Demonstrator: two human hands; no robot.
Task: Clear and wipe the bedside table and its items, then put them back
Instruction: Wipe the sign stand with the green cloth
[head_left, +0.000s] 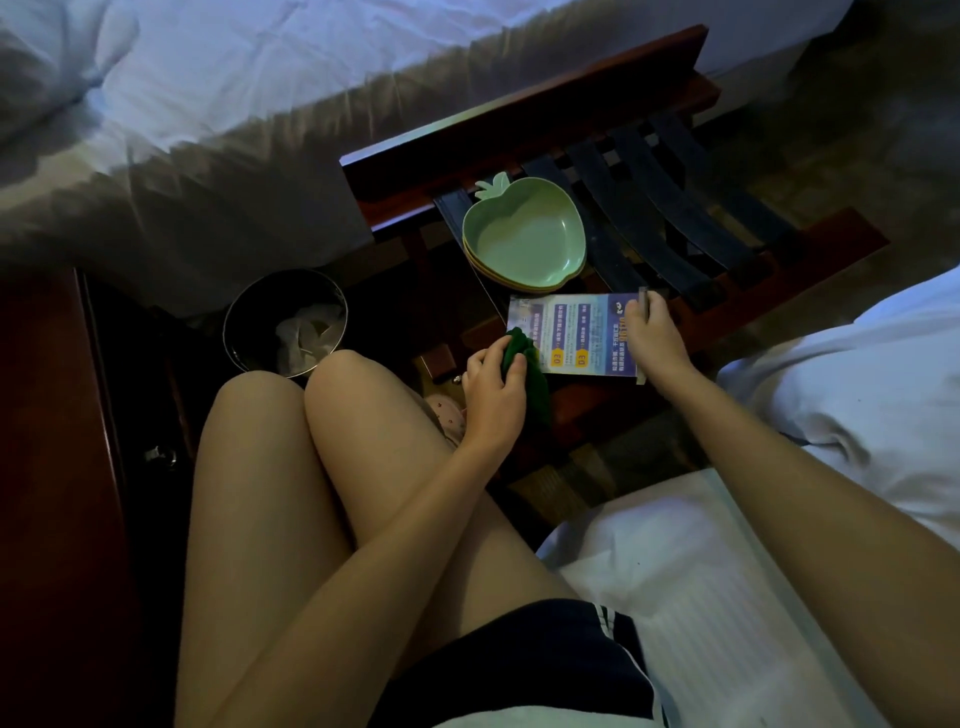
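Note:
A printed sign card (576, 332) in a clear stand lies flat on the near rail of a wooden luggage rack (519, 124). My right hand (652, 338) grips the card's right edge. My left hand (493, 395) holds a dark green cloth (530, 374) against the card's left end. Behind the card, a stack of green apple-shaped dishes (524, 234) sits on the rack's dark straps. The dark red bedside table (47, 467) stands at the far left edge of the view.
A round metal bin (285, 322) with crumpled paper stands on the floor left of the rack, beside my bare knees (311, 395). A bed with white sheets (208, 93) runs along the back. White bedding (857, 374) lies at the right.

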